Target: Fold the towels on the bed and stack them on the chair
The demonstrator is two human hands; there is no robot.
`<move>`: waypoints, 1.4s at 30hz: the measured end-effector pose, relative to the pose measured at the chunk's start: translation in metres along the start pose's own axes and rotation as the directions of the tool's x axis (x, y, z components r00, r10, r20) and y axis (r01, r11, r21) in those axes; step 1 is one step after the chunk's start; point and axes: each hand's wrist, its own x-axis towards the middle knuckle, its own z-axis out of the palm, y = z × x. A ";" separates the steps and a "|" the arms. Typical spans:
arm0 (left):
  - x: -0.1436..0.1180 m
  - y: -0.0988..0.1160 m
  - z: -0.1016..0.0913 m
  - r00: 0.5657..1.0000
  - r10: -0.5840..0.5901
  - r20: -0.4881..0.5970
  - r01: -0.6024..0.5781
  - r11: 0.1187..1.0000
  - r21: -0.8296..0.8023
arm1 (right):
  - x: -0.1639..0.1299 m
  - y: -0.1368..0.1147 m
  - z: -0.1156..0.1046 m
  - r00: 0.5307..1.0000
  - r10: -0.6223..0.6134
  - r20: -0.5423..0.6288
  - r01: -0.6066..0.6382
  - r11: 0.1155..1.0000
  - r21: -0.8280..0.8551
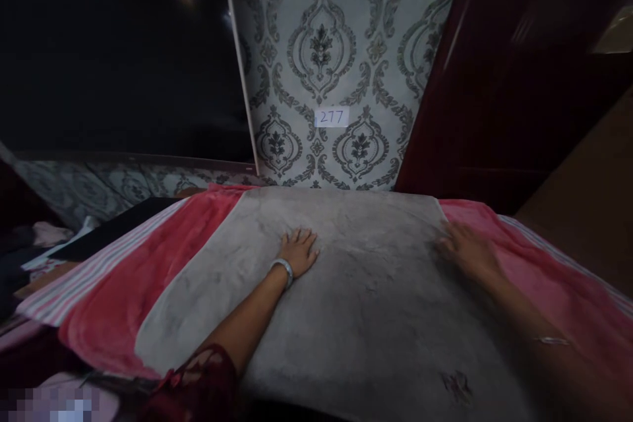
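A grey plush cloth [356,290] lies spread flat over a red blanket with striped edges [123,297]. My left hand [298,250] rests palm down on the grey cloth, left of its middle, fingers apart, a silver bangle on the wrist. Near the cloth's far right corner my right hand [467,249] also lies flat, blurred, touching the cloth's right edge where it meets the red blanket. Neither hand grips anything.
A wall with grey damask wallpaper [336,46] rises just beyond the cloth, bearing a small label reading 277 [331,117]. A dark red door or cabinet [519,79] stands to the right, a dark panel [113,46] to the left. Clothes and a dark flat object [109,227] lie at far left.
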 end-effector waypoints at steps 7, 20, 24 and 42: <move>-0.007 -0.017 -0.002 0.986 -0.164 -0.002 0.164 0.986 0.012 | -0.048 -0.087 0.037 0.974 -0.090 0.207 0.091 0.996 0.005; -0.093 -0.178 -0.040 0.789 -0.609 -0.082 0.614 0.782 0.105 | -0.042 -0.070 0.054 0.976 -0.110 0.188 0.108 0.994 0.019; -0.094 -0.172 -0.040 0.788 -0.602 -0.129 0.615 0.780 0.117 | -0.043 -0.073 0.050 0.981 -0.098 0.165 0.093 0.995 0.033; -0.001 -0.095 -0.041 0.963 -0.269 0.001 0.266 0.954 0.140 | -0.049 -0.081 0.011 0.967 -0.084 0.239 0.076 0.996 0.042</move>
